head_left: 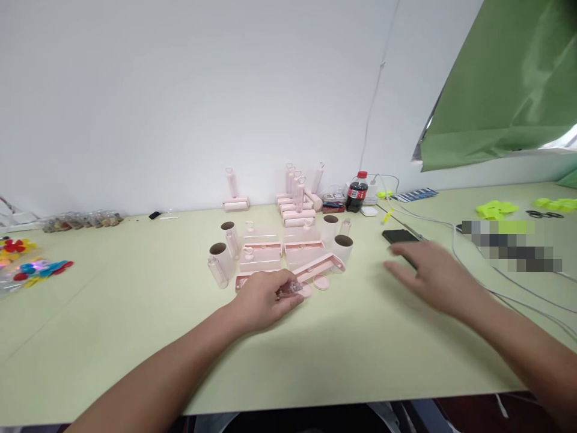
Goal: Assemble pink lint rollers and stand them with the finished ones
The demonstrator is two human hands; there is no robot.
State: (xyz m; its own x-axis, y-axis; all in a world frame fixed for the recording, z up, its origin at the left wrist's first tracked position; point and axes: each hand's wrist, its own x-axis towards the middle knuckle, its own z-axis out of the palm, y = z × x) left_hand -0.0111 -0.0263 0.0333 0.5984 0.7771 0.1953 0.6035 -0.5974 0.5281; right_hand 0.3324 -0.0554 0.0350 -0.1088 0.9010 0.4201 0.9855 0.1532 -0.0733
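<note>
Left hand: fingers curled and clenched on a clear plastic piece, held low at the near edge of a cluster of pink roller parts. Right hand: blurred, spread flat with nothing held, just beside a black phone. Everything is laid on a pale green table backed by a bare white wall; a cola bottle is stood at the far edge, and a green sheet is hung upper right.

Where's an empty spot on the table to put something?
Widest bare patch: between the coloured pieces at left and the pink parts. Another: the near edge, between the left hand, holding a clear tube, and the right hand. Crowded: around the pink parts, and by the cables and phone at right.
</note>
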